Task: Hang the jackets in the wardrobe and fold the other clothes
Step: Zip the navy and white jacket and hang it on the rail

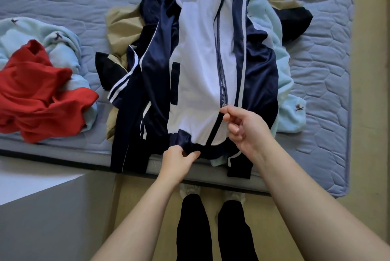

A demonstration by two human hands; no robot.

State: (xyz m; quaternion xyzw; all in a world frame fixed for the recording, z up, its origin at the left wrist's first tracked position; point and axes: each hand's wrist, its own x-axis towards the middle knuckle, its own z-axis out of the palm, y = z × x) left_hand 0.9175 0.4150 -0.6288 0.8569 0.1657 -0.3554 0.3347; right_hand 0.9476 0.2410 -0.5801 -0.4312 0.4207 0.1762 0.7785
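Note:
A navy and white track jacket [196, 66] lies front up on the bed [329, 83], collar far from me, hem at the near edge. Its zipper is closed from the collar down to the slider [224, 105], and open below that. My right hand [244, 128] pinches the zipper pull at the slider. My left hand [179, 160] grips the navy hem band just left of the zipper. The jacket lies over a heap of a tan garment [120, 26], a light blue fleece [285, 75] and dark pieces.
A red garment [40, 96] lies on another light blue fleece [63, 49] at the bed's left. A grey-white box or cabinet [48, 208] stands at the lower left beside my legs. The bed's right edge meets a tan floor strip [371, 92].

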